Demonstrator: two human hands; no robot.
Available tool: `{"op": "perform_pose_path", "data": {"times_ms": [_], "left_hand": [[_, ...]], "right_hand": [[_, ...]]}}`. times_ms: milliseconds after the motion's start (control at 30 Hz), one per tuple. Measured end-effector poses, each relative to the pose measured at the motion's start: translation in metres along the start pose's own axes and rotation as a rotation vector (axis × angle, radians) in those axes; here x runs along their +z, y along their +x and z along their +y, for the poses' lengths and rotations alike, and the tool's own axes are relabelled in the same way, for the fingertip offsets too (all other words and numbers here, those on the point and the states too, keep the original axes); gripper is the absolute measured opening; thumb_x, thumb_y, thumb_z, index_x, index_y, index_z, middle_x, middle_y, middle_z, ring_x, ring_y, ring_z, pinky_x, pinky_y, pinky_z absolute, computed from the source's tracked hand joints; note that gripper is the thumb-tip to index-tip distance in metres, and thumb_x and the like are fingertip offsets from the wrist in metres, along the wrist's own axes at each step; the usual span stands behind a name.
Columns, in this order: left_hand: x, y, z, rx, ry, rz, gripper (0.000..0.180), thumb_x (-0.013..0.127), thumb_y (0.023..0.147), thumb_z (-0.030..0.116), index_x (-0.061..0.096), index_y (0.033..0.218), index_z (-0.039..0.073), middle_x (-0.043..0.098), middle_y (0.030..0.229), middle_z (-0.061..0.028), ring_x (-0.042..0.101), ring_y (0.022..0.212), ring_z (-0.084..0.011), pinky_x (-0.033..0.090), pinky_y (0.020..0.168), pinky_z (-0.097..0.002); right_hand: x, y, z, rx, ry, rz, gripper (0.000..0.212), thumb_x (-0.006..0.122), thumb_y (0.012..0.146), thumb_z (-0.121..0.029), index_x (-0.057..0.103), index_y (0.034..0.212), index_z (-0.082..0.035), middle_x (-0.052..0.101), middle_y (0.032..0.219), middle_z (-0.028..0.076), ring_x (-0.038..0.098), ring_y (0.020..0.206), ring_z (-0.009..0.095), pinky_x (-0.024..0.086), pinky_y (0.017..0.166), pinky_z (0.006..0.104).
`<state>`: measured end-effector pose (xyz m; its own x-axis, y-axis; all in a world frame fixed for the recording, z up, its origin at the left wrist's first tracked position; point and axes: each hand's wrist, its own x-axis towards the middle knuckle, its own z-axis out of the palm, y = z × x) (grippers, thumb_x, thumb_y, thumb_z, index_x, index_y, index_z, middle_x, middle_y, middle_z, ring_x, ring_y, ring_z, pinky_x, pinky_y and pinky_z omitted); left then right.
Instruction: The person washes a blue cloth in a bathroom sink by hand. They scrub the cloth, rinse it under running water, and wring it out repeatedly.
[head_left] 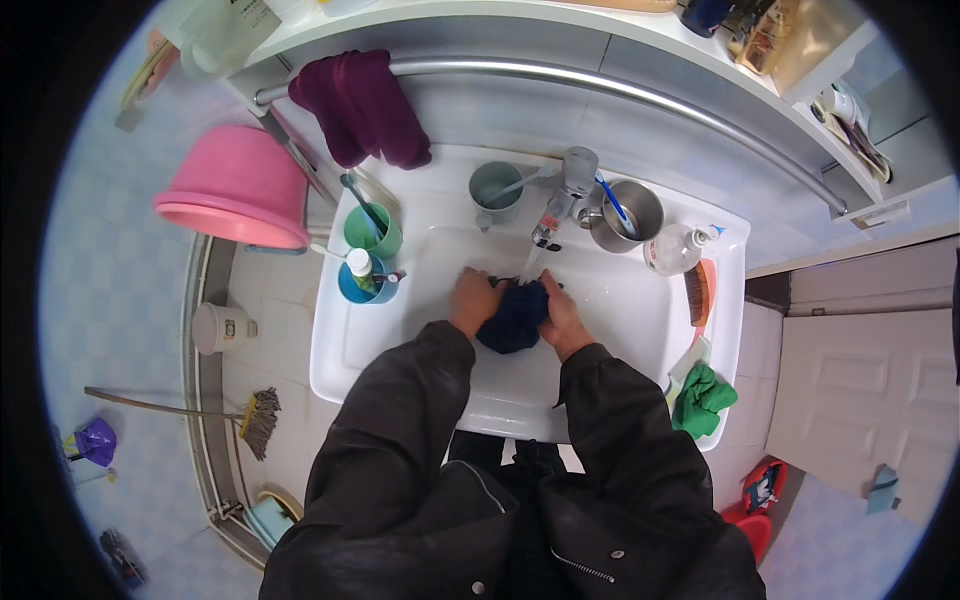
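A dark navy cloth (512, 318) is bunched up over the basin of the white sink (390, 338). My left hand (474, 302) grips its left side, and my right hand (564, 318) grips its right side. Both hands are closed on the fabric, with some fingertips hidden in its folds. Just beyond the cloth, water runs from the faucet (552, 222) in a thin stream onto its far edge.
Along the sink's rim stand a grey cup (496, 212), a green cup (372, 232), a blue cup (358, 288), a metal mug (640, 208) and a pump bottle (672, 250). At right lie a comb (697, 295) and a green cloth (703, 400). A maroon cloth (360, 105) hangs on the rail.
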<state>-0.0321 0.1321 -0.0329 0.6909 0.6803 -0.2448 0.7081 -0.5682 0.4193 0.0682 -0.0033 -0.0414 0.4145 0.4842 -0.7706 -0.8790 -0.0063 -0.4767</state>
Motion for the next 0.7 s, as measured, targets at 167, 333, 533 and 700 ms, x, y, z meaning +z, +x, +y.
{"op": "perform_pose_path", "data": {"times_ms": [167, 333, 533, 700], "left_hand": [[-0.007, 0.015, -0.021, 0.314, 0.363, 0.540, 0.047, 0.070, 0.079, 0.029, 0.056, 0.108, -0.005, 0.046, 0.129, -0.0237, 0.041, 0.124, -0.0380, 0.035, 0.103, -0.0438], [0.039, -0.002, 0.017, 0.216, -0.190, -0.041, 0.044, 0.069, 0.081, 0.026, 0.056, 0.116, 0.002, 0.050, 0.125, -0.0234, 0.053, 0.110, -0.0398, 0.042, 0.096, -0.0432], [0.055, -0.040, 0.083, 0.435, -0.658, -0.268, 0.030, 0.065, 0.086, 0.031, 0.058, 0.100, 0.005, 0.063, 0.099, -0.0142, 0.061, 0.092, -0.0332, 0.049, 0.077, -0.0406], [0.050, -0.060, 0.114, 0.405, -0.541, -0.244, 0.027, 0.061, 0.089, 0.032, 0.055, 0.088, 0.005, 0.065, 0.085, -0.0130, 0.062, 0.077, -0.0341, 0.047, 0.067, -0.0416]], "right_hand": [[-0.045, 0.010, -0.014, -0.098, -0.073, 0.229, 0.077, 0.062, 0.087, -0.047, 0.026, 0.144, -0.009, 0.036, 0.135, 0.021, 0.042, 0.120, 0.038, 0.040, 0.095, 0.0518], [-0.071, 0.032, 0.006, 0.077, 0.159, 0.187, 0.064, 0.059, 0.090, -0.047, 0.036, 0.136, -0.009, 0.042, 0.131, 0.021, 0.047, 0.116, 0.035, 0.042, 0.096, 0.0493], [-0.084, 0.027, -0.003, 0.058, 0.299, -0.115, 0.055, 0.059, 0.090, -0.047, 0.047, 0.122, -0.004, 0.058, 0.109, 0.016, 0.058, 0.100, 0.029, 0.045, 0.094, 0.0431], [-0.103, 0.027, 0.009, -0.151, -0.077, -0.164, 0.050, 0.057, 0.092, -0.044, 0.050, 0.124, -0.006, 0.060, 0.114, 0.011, 0.059, 0.101, 0.021, 0.049, 0.088, 0.0394]]}}
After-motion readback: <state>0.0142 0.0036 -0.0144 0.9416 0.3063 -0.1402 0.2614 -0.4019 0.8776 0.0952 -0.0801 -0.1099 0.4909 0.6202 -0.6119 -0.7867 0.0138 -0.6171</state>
